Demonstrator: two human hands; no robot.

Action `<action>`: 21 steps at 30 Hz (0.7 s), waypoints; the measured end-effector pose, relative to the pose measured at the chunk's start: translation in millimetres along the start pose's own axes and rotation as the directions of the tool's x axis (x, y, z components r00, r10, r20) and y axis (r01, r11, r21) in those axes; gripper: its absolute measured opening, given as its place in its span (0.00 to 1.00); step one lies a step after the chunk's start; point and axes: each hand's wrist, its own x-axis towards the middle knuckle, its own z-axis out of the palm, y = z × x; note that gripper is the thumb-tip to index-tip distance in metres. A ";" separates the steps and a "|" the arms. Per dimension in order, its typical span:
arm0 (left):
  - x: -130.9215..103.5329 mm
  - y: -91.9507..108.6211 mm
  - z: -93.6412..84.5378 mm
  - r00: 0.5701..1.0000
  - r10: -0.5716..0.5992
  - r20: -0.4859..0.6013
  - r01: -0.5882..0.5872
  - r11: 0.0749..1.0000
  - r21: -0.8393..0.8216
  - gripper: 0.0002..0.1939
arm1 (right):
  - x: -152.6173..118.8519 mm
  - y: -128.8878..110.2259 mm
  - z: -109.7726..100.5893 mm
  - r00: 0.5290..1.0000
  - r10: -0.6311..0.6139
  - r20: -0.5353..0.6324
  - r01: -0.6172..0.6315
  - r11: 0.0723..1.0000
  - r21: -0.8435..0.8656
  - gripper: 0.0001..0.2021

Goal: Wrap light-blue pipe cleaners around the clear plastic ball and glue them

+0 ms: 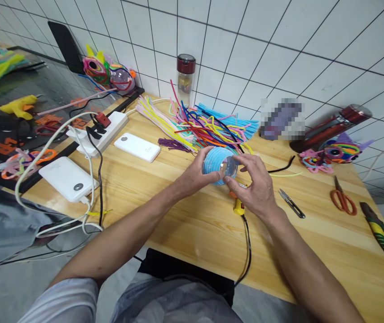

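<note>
A clear round container point(228, 168), its left part wrapped in light blue pipe cleaner point(213, 161), is held up over the wooden table. My left hand point(201, 172) grips it from the left, thumb along the lower front. On the other side my right hand point(254, 181) has its fingers curved at the container's right edge, with the thumb near the bottom. Partly hidden behind my right hand lies a yellow glue gun point(239, 207) with a black cable. Colourful pipe cleaners point(205, 128) are heaped just beyond the container.
Small snips point(292, 203), orange-handled scissors point(343, 199) and yellow-green pliers point(383, 235) lie right. At left are power banks point(137, 147), a power strip point(111, 132) and looping cables. A glass bottle point(185, 80) and a dark flask point(333, 125) are near the tiled wall.
</note>
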 end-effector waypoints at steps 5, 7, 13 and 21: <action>0.1 0.4 -2.4 0.999 -0.010 0.041 0.010 1.000 0.004 0.48 | 0.0 0.1 -1.4 1.000 -0.011 -0.005 0.011 1.000 -0.001 0.23; 0.6 -0.6 -2.6 0.999 -0.004 0.053 0.004 1.000 -0.011 0.48 | 0.4 0.1 -2.1 1.000 -0.012 -0.007 0.012 1.000 0.002 0.23; 1.8 -4.9 -0.1 0.999 -0.013 0.042 0.020 0.985 -0.169 0.48 | 2.3 0.4 -4.3 1.000 0.027 -0.003 -0.027 0.999 0.019 0.21; 7.0 -8.0 0.8 0.993 -0.088 -0.078 0.062 0.954 -0.294 0.46 | 12.1 7.3 -26.2 0.988 0.154 0.022 -0.155 0.988 0.020 0.23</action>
